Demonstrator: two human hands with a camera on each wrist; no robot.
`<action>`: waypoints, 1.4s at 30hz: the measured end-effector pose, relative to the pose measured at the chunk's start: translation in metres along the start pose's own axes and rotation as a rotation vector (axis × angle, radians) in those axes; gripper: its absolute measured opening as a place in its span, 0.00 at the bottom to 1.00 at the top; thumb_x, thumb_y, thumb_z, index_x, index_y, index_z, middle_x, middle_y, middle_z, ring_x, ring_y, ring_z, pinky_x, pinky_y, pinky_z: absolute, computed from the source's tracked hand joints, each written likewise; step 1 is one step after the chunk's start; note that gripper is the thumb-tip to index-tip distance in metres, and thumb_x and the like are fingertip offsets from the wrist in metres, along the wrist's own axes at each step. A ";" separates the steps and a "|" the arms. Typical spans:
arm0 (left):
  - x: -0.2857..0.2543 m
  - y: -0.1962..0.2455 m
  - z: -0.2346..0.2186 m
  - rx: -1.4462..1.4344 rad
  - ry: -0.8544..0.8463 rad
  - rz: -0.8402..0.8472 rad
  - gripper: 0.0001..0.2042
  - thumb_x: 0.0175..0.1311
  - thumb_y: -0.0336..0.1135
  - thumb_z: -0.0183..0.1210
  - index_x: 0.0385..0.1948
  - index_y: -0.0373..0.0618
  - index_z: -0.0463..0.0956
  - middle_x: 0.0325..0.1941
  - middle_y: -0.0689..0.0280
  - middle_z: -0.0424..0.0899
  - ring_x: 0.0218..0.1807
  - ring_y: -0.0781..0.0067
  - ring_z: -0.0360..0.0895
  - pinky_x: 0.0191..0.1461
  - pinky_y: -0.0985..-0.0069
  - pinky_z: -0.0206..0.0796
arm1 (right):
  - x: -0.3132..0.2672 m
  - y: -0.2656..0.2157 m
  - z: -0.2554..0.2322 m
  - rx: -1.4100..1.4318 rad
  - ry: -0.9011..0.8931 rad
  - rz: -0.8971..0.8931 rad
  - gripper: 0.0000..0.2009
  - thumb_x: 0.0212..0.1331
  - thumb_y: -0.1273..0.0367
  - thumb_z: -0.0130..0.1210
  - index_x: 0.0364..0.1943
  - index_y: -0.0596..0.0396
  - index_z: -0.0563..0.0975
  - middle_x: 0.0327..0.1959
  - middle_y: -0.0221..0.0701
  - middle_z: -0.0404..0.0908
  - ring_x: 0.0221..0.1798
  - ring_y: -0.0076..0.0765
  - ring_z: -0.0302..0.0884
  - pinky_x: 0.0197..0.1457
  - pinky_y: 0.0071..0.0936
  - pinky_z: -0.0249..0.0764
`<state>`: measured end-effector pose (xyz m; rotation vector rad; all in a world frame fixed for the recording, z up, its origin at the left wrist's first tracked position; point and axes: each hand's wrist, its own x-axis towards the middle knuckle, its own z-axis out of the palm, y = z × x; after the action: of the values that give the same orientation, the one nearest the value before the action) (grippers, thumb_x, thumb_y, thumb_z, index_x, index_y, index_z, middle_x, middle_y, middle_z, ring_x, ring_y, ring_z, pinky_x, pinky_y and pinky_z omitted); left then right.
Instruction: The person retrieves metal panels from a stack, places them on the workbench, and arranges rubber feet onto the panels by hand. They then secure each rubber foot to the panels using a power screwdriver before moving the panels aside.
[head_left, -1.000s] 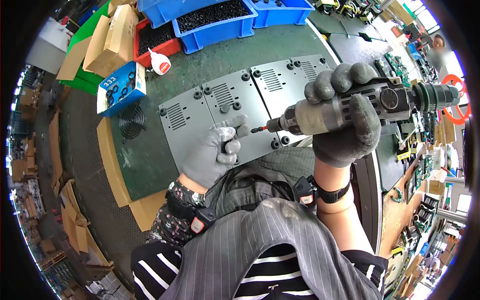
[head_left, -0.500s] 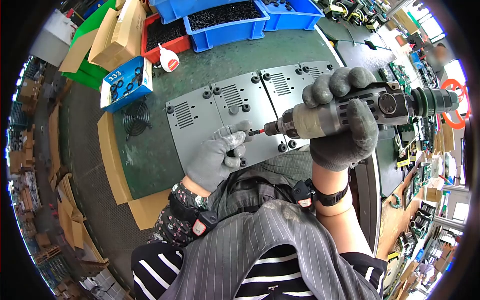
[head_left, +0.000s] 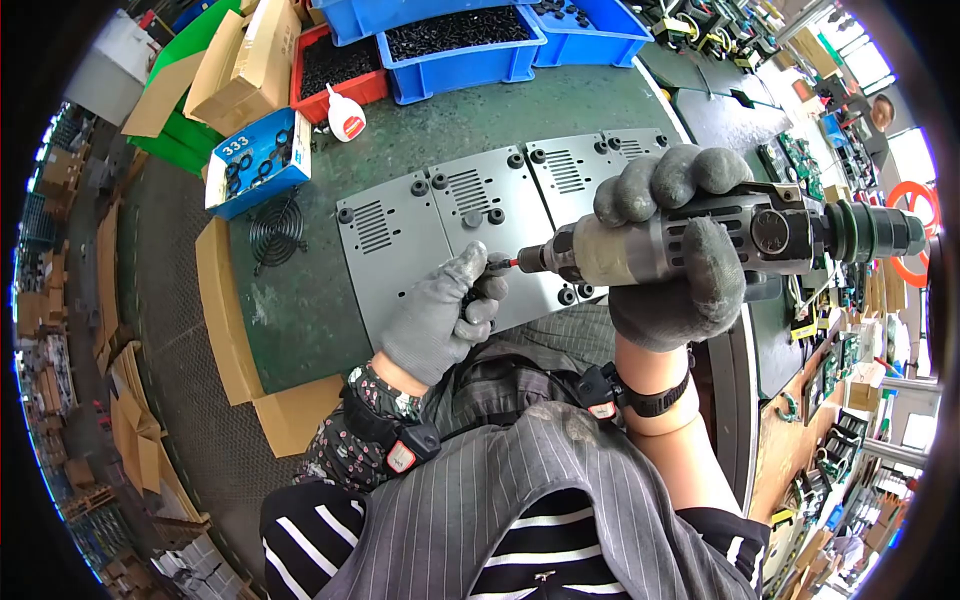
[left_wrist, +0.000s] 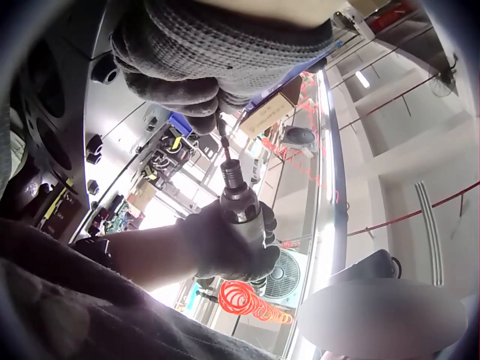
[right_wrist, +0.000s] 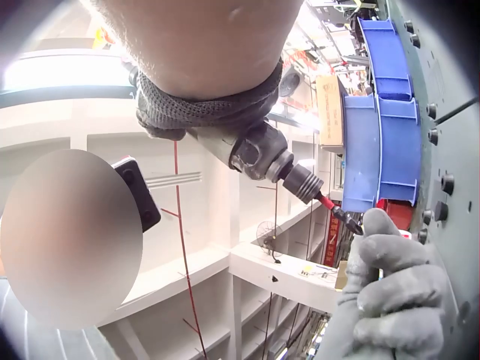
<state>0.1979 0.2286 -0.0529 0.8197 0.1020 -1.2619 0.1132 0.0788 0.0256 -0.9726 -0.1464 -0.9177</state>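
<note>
My right gloved hand (head_left: 690, 290) grips a power screwdriver (head_left: 610, 250) held level, nose toward the left. Its red bit (right_wrist: 327, 201) ends at a small black screw (right_wrist: 347, 220), which my left gloved hand (head_left: 440, 315) pinches at the fingertips. The other left fingers curl toward the palm and hide what lies inside. Beneath both hands, grey slotted metal panels (head_left: 385, 275) lie in a row on the table. Round black feet (head_left: 496, 216) stand along their edges, and the screwdriver covers part of the panels.
Blue bins (head_left: 465, 65) with small black parts stand at the back beside a red bin (head_left: 340, 85). A white bottle (head_left: 346, 115), a blue box of black rings (head_left: 262, 170) and a round fan guard (head_left: 276, 232) are to the left. Cardboard (head_left: 222, 310) lines the table's left edge.
The left fingertips have closed in on the bit's tip and the screw there. The screwdriver has shifted slightly left and the view has moved a little.
</note>
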 end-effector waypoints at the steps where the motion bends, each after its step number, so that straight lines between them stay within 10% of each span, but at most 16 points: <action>1: 0.000 -0.001 0.001 0.007 0.006 0.007 0.16 0.67 0.45 0.48 0.40 0.40 0.73 0.25 0.71 0.71 0.20 0.89 0.61 0.17 0.92 0.51 | -0.001 0.000 0.001 -0.027 -0.001 -0.014 0.19 0.48 0.66 0.54 0.45 0.51 0.65 0.34 0.30 0.62 0.34 0.32 0.63 0.37 0.32 0.62; 14: -0.005 -0.003 -0.013 0.015 -0.117 0.036 0.14 0.67 0.42 0.50 0.41 0.40 0.73 0.28 0.73 0.72 0.21 0.87 0.59 0.22 0.87 0.54 | -0.005 0.005 -0.007 0.061 0.045 -0.007 0.17 0.51 0.66 0.52 0.45 0.53 0.65 0.34 0.29 0.64 0.36 0.30 0.63 0.40 0.31 0.62; 17: 0.013 0.020 -0.028 0.788 -0.032 0.418 0.15 0.63 0.39 0.54 0.46 0.40 0.72 0.26 0.75 0.72 0.27 0.91 0.63 0.27 0.92 0.56 | -0.003 0.004 -0.016 0.072 0.182 -0.020 0.17 0.51 0.68 0.50 0.46 0.56 0.66 0.35 0.29 0.65 0.37 0.30 0.63 0.43 0.31 0.62; 20: 0.017 0.043 -0.019 0.908 0.068 0.377 0.13 0.62 0.36 0.55 0.45 0.39 0.73 0.30 0.76 0.74 0.30 0.89 0.66 0.34 0.89 0.61 | -0.006 0.003 -0.025 0.121 0.169 -0.002 0.16 0.51 0.69 0.50 0.45 0.55 0.66 0.35 0.29 0.65 0.37 0.30 0.63 0.43 0.31 0.62; 24: 0.030 0.057 -0.004 1.787 0.149 0.517 0.15 0.55 0.36 0.57 0.46 0.47 0.75 0.37 0.64 0.79 0.36 0.70 0.74 0.45 0.74 0.67 | -0.012 0.002 -0.020 0.059 0.175 0.031 0.17 0.50 0.69 0.51 0.45 0.54 0.66 0.35 0.29 0.65 0.37 0.29 0.63 0.43 0.31 0.62; 29: 0.048 0.056 -0.018 1.787 0.176 0.644 0.14 0.52 0.38 0.58 0.41 0.47 0.78 0.40 0.60 0.81 0.42 0.65 0.76 0.48 0.71 0.67 | -0.019 -0.001 -0.015 -0.016 0.153 0.061 0.18 0.49 0.67 0.54 0.45 0.52 0.66 0.35 0.28 0.65 0.36 0.29 0.64 0.42 0.30 0.63; 34: -0.002 0.063 -0.023 1.616 -0.008 0.041 0.12 0.55 0.38 0.56 0.35 0.41 0.80 0.35 0.60 0.82 0.38 0.70 0.79 0.44 0.74 0.69 | -0.023 -0.006 -0.011 0.022 0.113 0.133 0.18 0.50 0.67 0.54 0.45 0.52 0.65 0.35 0.28 0.65 0.35 0.29 0.63 0.41 0.30 0.62; 36: -0.006 0.053 -0.040 1.732 -0.058 0.256 0.13 0.54 0.39 0.58 0.37 0.42 0.79 0.32 0.61 0.82 0.34 0.73 0.79 0.41 0.75 0.69 | -0.023 -0.002 -0.012 0.067 0.115 0.156 0.18 0.49 0.68 0.55 0.45 0.51 0.66 0.34 0.29 0.67 0.36 0.31 0.66 0.41 0.32 0.66; 39: -0.013 0.039 -0.040 1.721 0.308 0.545 0.15 0.50 0.39 0.61 0.40 0.47 0.78 0.29 0.63 0.80 0.29 0.67 0.77 0.35 0.72 0.69 | -0.024 0.004 -0.008 0.083 0.103 0.184 0.18 0.48 0.70 0.55 0.46 0.52 0.68 0.33 0.30 0.68 0.37 0.33 0.70 0.41 0.35 0.70; 42: -0.025 0.032 -0.041 1.772 0.136 0.601 0.14 0.50 0.40 0.60 0.39 0.49 0.78 0.29 0.62 0.79 0.28 0.65 0.76 0.34 0.69 0.68 | -0.027 0.006 0.000 0.022 0.078 0.220 0.18 0.49 0.70 0.54 0.45 0.53 0.67 0.34 0.29 0.67 0.37 0.32 0.67 0.42 0.33 0.67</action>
<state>0.2326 0.2750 -0.0545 2.1862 -1.2319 -0.4368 0.1004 0.0968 0.0085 -0.9114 0.0168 -0.7493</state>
